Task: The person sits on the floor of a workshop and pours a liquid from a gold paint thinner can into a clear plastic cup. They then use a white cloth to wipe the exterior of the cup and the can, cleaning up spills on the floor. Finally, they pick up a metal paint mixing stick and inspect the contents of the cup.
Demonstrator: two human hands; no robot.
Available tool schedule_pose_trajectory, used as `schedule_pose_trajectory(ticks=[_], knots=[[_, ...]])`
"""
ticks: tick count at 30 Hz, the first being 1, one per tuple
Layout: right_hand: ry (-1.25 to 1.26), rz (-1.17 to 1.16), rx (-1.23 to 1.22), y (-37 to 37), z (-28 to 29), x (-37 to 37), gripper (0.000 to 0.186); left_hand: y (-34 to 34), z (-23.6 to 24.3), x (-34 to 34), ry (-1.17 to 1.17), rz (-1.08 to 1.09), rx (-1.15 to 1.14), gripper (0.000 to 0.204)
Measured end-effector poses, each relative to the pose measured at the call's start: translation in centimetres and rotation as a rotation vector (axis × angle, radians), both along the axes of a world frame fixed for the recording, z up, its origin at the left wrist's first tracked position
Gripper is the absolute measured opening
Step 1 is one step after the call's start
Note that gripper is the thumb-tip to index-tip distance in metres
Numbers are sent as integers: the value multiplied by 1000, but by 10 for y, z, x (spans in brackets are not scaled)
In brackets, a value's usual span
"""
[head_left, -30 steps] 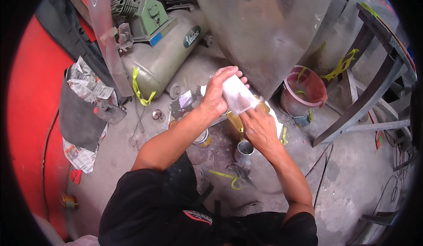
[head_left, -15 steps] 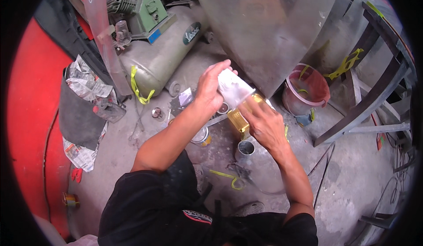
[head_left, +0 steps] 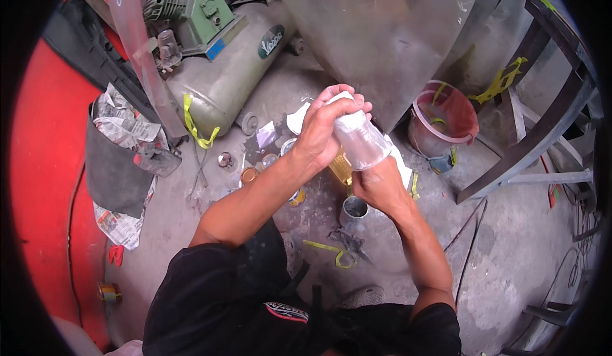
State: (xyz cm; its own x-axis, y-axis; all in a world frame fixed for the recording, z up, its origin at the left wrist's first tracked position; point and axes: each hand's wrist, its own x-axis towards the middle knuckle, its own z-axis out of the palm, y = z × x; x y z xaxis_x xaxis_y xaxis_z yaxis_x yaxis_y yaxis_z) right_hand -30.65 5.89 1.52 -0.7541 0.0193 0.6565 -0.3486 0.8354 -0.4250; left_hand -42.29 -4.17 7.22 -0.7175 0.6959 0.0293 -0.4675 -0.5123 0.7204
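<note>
My left hand (head_left: 322,123) is closed around the upper end of a clear plastic cup (head_left: 366,145), which is whitish towards its closed end. The cup tilts, its wide mouth facing down and right. At that mouth is my right hand (head_left: 382,184); its fingers are mostly hidden by the cup and seem to reach inside, so I cannot tell whether they grip anything. Below and behind the hands, a gold metal can (head_left: 341,168) is partly covered. A small cup with dark grey contents (head_left: 354,210) stands on the floor just below my right hand.
A green and grey air compressor (head_left: 223,69) lies at the back left. To the right are a pink bucket (head_left: 440,142) and a dark metal frame (head_left: 523,152). Translucent sheeting (head_left: 389,43) hangs ahead. Newspaper (head_left: 118,222), small jars and yellow tape (head_left: 325,246) lie on the floor.
The cup has turned so its mouth points further down, and my left fingers now wrap over its closed end. My right hand has shifted slightly lower, its fingers now more hidden.
</note>
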Motion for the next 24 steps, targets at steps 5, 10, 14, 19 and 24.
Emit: schedule_pose_trajectory(ticks=[5, 10, 14, 19, 24], knots=[[-467, 498, -1073, -18, 3, 19, 66, -7, -2, -3, 85, -130, 24, 33], [-581, 847, -1612, -13, 15, 25, 69, -8, -7, -14, 104, -336, 177, 38], [-308, 527, -1007, -12, 10, 16, 59, -3, -8, -23, 137, -305, 221, 54], [-169, -269, 303, 8, 8, 5, 38, -15, -5, -33, -48, -323, 233, 80], [59, -256, 323, 8, 10, 2, 42, -2, -7, -11, 101, -17, -38, 42]])
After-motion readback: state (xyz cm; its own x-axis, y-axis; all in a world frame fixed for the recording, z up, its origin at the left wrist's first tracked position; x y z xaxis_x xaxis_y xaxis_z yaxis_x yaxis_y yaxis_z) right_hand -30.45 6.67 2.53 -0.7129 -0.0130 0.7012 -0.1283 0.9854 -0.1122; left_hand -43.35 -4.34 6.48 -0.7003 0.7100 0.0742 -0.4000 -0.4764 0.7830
